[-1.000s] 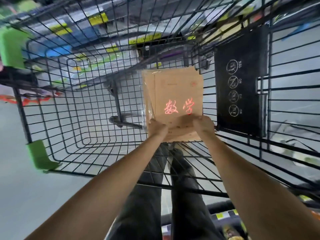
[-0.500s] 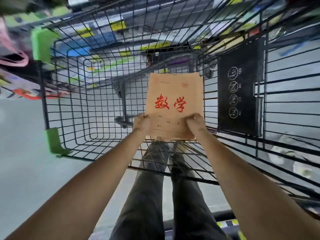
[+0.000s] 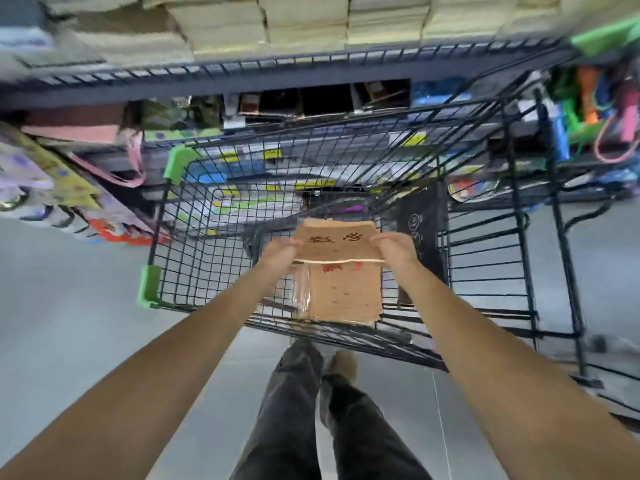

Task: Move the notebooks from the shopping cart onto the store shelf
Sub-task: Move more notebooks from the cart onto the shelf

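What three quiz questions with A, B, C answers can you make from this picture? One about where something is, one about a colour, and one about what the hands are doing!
1. Where do the unheld notebooks lie?
A. on a table
B. in the shopping cart
C. in a bucket

2. What colour are the cart's corner guards?
A. red
B. green
C. white

3. How is the lifted notebook held?
A. by the left grip and the right grip together
B. by one grip alone
C. by nobody

Answers:
1 B: the wrapped brown stack rests on the cart's wire bottom, below the lifted one.
2 B: green pads cover the cart's left corners.
3 A: each grip pinches one side edge of the notebook.
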Demonstrator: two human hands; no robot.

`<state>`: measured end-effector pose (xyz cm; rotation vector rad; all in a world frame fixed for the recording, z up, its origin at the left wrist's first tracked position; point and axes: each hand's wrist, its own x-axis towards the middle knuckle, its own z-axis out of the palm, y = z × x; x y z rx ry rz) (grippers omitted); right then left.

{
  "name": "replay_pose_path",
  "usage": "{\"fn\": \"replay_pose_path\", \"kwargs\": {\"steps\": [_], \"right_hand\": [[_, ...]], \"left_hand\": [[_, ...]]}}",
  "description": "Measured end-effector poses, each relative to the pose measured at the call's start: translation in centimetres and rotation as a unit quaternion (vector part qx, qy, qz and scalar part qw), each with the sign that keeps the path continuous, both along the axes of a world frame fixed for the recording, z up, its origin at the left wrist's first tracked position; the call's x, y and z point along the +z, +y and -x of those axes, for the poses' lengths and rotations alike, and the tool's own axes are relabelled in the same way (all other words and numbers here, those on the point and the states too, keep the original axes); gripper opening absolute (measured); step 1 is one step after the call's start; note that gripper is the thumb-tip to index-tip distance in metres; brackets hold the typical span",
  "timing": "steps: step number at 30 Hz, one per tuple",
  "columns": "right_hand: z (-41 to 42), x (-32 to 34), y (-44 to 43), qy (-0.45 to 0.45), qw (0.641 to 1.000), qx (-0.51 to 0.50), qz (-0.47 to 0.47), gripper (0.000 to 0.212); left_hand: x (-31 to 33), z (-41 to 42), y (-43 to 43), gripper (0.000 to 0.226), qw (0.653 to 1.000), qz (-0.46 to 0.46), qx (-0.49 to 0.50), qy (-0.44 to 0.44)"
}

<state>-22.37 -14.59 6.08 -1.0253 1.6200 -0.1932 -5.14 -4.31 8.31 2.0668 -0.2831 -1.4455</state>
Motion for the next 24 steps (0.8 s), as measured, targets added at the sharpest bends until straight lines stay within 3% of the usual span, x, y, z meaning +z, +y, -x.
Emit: {"fn": "replay_pose_path", "kwargs": {"steps": [3, 11, 14, 21, 24], "right_hand": [[-0.5, 5.2, -1.3, -0.063, 0.998, -0.012, 0.021, 0.026], [-2.1, 17.2, -3.7, -0.124, 0.991, -0.025, 0.043, 0.002], [-2.3, 22.9, -4.5, -0.175, 0.982, 0.002, 0.068, 0.015], [-3.1, 36.7, -7.1, -0.235, 0.949, 0.012, 0.212, 0.009], [-2.9, 42.2, -7.3, -0.252, 0.927, 0.024, 0.276, 0.019]], "left_hand": [[4.4, -0.6, -1.0, 0.006, 0.999, 0.034, 0.027, 0.013], [15.0, -1.6, -3.4, 0.014, 0.985, 0.140, 0.085, -0.050], [20.6, -1.9, -3.9, 0.022, 0.973, 0.200, 0.089, -0.073], [33.5, -2.6, -6.7, 0.029, 0.930, 0.325, 0.095, -0.144], [38.5, -2.3, -7.3, 0.038, 0.906, 0.371, 0.086, -0.183]]}}
